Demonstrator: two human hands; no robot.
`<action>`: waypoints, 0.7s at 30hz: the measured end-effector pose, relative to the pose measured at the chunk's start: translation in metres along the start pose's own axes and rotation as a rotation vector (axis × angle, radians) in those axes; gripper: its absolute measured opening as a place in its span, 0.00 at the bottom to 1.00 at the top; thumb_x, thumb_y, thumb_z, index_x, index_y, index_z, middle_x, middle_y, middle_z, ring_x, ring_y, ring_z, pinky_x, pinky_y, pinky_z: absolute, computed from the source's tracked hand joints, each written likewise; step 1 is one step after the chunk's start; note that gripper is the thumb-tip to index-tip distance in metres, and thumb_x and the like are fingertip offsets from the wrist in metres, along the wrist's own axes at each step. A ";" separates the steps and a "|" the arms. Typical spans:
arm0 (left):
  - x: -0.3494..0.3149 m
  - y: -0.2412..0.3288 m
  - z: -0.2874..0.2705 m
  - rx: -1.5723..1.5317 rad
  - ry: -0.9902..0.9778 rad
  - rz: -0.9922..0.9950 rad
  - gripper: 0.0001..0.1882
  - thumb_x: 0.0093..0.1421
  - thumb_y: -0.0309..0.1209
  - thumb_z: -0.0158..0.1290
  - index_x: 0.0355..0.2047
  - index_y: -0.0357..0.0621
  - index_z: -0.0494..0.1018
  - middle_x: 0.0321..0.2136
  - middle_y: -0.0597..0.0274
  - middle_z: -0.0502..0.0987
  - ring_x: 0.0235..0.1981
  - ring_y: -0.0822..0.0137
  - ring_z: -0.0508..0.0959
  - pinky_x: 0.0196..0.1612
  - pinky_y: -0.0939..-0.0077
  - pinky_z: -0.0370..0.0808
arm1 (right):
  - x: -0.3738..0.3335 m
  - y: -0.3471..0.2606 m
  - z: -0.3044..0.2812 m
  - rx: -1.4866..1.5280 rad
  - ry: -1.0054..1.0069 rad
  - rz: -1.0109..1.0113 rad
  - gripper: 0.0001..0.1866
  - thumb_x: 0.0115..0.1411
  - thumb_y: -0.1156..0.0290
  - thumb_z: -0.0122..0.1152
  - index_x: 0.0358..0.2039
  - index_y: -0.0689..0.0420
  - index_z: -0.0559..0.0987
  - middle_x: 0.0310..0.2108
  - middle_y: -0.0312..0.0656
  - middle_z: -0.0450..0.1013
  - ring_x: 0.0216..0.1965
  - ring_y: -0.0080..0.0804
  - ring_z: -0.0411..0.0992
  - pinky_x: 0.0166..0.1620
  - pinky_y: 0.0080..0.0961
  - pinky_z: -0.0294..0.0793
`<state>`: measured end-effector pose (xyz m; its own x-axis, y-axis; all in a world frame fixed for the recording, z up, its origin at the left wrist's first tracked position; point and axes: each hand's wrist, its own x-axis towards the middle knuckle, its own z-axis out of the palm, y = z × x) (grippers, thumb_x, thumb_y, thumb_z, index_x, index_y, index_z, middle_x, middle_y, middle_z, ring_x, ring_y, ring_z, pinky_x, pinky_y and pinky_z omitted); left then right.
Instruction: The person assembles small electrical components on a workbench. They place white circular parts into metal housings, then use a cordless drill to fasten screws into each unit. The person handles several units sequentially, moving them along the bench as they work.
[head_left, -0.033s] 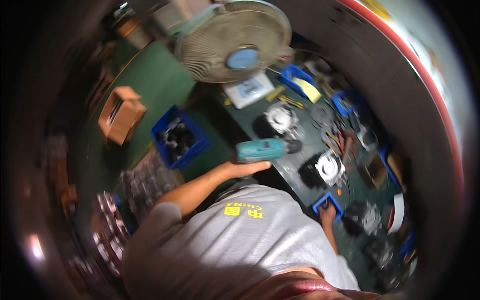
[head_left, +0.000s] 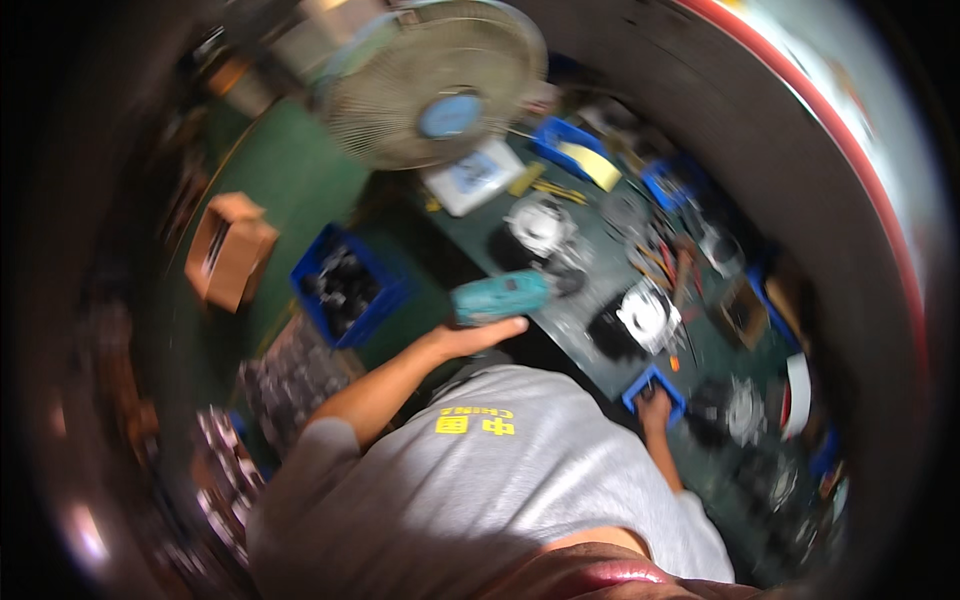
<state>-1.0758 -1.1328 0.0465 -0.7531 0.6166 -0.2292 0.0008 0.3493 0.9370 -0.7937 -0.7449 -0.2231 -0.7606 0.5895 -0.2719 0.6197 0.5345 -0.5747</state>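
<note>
Plainly left grip [head_left: 466, 341] clasps a drill [head_left: 502, 297]; right grip [head_left: 655, 408], obscured inside a bin [head_left: 639, 383], I can't tell.

Head view, left of fisheye pair. Looks steeply down from just above wearer's grey shirt [head_left: 480, 470]; centred near teal power drill [head_left: 505, 298]; takes in tabletop [head_left: 605, 265] farther off at right, fan [head_left: 440, 95] at upper edge.

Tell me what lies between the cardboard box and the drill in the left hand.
In the head view, a blue bin holding dark parts lies between the cardboard box and the drill in the left hand.
</note>
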 end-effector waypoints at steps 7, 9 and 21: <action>-0.005 0.006 0.035 -0.002 0.088 0.068 0.18 0.60 0.29 0.63 0.50 0.38 0.78 0.46 0.60 0.82 0.47 0.66 0.79 0.52 0.71 0.74 | 0.004 -0.001 -0.004 -0.049 -0.022 0.224 0.12 0.51 0.65 0.68 0.31 0.58 0.79 0.29 0.52 0.79 0.37 0.53 0.79 0.42 0.44 0.76; 0.001 0.004 0.042 0.015 0.072 0.057 0.17 0.60 0.29 0.63 0.49 0.38 0.79 0.44 0.60 0.82 0.45 0.66 0.79 0.51 0.70 0.74 | -0.005 -0.002 -0.004 -0.027 0.052 0.223 0.12 0.52 0.65 0.67 0.32 0.59 0.79 0.28 0.52 0.79 0.36 0.53 0.79 0.41 0.44 0.77; 0.014 0.007 0.052 0.083 -0.004 0.023 0.17 0.60 0.26 0.62 0.50 0.38 0.78 0.46 0.58 0.81 0.46 0.65 0.79 0.52 0.69 0.75 | -0.014 -0.019 -0.015 0.242 0.364 0.108 0.07 0.57 0.70 0.64 0.34 0.60 0.80 0.28 0.49 0.78 0.32 0.48 0.78 0.38 0.41 0.76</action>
<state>-1.0527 -1.0849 0.0362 -0.7498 0.6277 -0.2093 0.0726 0.3924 0.9169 -0.7920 -0.7545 -0.1966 -0.5497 0.8319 -0.0762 0.5958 0.3265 -0.7337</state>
